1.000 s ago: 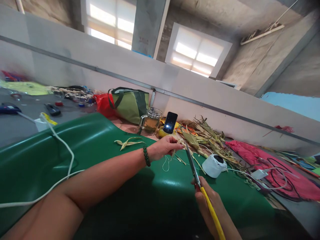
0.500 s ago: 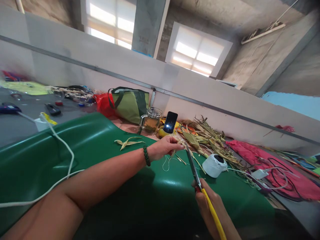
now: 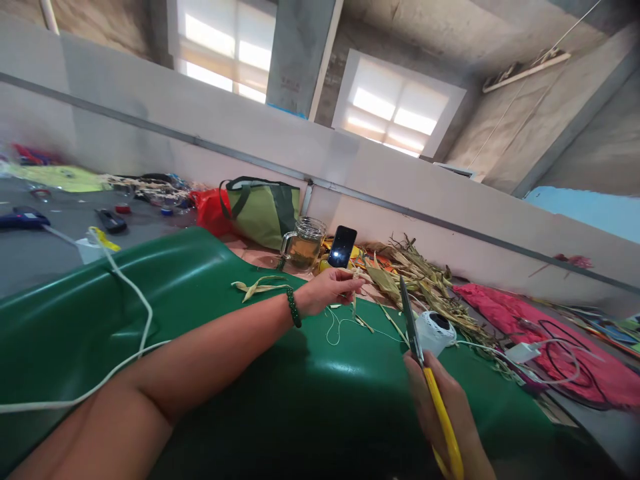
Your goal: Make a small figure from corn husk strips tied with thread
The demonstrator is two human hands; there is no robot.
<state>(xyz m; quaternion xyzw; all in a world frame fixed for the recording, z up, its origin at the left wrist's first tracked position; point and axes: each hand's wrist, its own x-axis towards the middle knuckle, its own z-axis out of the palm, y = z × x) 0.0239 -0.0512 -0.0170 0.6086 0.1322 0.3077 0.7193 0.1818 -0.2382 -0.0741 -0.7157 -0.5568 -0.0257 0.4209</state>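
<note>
My left hand (image 3: 327, 291), with a green bead bracelet (image 3: 293, 307) at its wrist, pinches a small pale piece of dried husk (image 3: 358, 273) above the green mat (image 3: 210, 280). In my right hand (image 3: 443, 400) is a pair of scissors (image 3: 411, 320) with yellow handles, its blades pointing up and away. The blades stand apart from the pinched piece, to its right. Just behind them is a spool of white thread (image 3: 436, 333). A loop of thin thread and some cut husk strips (image 3: 364, 323) lie on the mat below my left hand.
A heap of dried husks (image 3: 420, 280) lies beyond my hands. Behind my left hand stand a glass mug (image 3: 305, 243) of tea-coloured liquid and a phone (image 3: 343, 245). A green bag (image 3: 265, 210) leans on the wall. A white cable (image 3: 149, 307) crosses the mat's left; pink cloth (image 3: 540, 333) lies right.
My right hand has drawn the scissors away to the right and slightly down, off the pinched husk piece. My left hand stays nearly in place.
</note>
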